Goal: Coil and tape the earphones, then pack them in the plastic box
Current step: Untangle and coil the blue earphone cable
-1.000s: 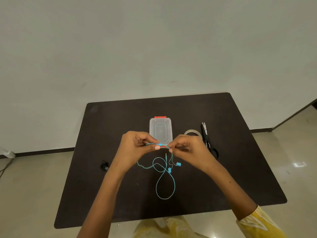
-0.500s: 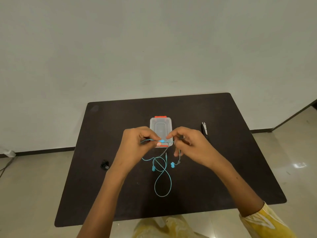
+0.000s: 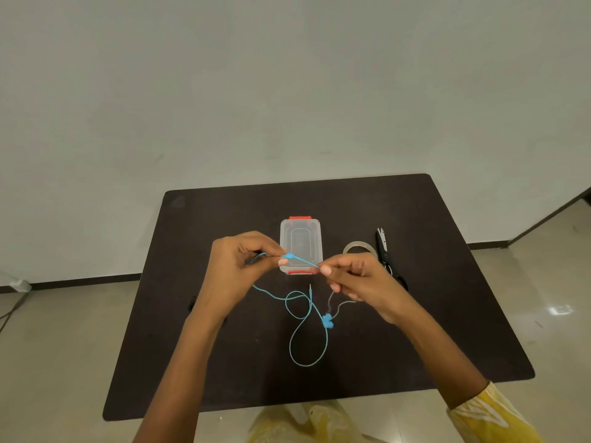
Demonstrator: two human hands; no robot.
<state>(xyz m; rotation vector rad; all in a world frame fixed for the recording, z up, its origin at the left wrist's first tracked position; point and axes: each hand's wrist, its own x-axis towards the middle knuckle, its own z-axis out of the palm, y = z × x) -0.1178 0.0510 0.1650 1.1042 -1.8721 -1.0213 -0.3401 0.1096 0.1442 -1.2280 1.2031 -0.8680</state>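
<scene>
**Earphones in hand, uncoiled: holdings at this moment**

Head view. Dark table (image 3: 447,314) against a pale wall, tiled floor around it.

- Plastic box (image 3: 300,244): lid on, orange latches, set at centre just beyond my hands so packing is a short reach.
- Tape roll (image 3: 358,247) and scissors (image 3: 388,257): side by side to the right of the box, kept by my right hand for the taping step (neither touched yet).
- Earphones (image 3: 308,334): blue cord, mostly trailing in loose loops on the table; buds lie together near the loops.
- Left hand (image 3: 238,273): fingers curled, pinching the cord at its small blue slider.
- Right hand (image 3: 358,279): fingers curled, pinching the same cord farther along; the stretch between us is taut, I judge to straighten it before coiling.
</scene>
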